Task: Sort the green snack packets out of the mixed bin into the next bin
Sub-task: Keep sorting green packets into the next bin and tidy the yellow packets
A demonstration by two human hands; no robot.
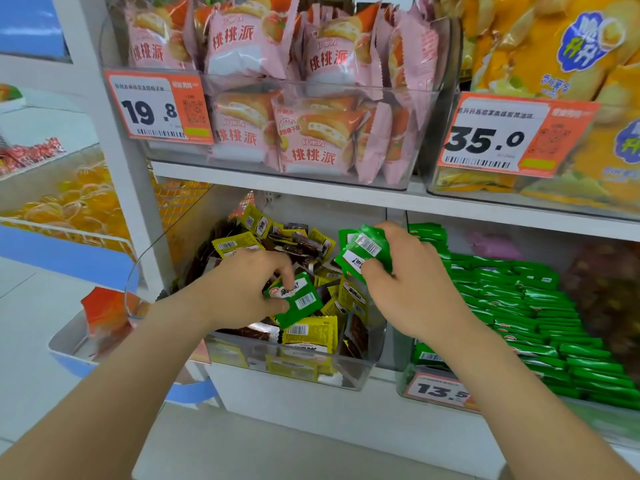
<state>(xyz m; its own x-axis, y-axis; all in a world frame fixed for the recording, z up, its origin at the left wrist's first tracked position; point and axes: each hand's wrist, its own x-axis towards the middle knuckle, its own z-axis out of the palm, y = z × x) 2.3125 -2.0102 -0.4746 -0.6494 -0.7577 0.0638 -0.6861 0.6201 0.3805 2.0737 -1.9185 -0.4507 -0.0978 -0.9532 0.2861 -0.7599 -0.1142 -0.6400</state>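
A clear mixed bin (360, 372) on the lower shelf holds yellow and dark brown snack packets (311, 332). My left hand (242, 285) is over this bin and pinches one green packet (296, 299) between thumb and fingers. My right hand (412, 275) is above the bin's right edge and grips a small bunch of green packets (362, 249). To the right, the neighbouring bin (412, 379) is filled with rows of green packets (526, 306).
The shelf above carries a clear bin of pink cake packets (311, 109) with a 19.8 price tag (159, 107), and yellow bags (554, 46) behind a 35.0 tag (498, 136). A 13.5 tag (440, 391) hangs on the green bin. A white rack with orange goods (69, 209) stands left.
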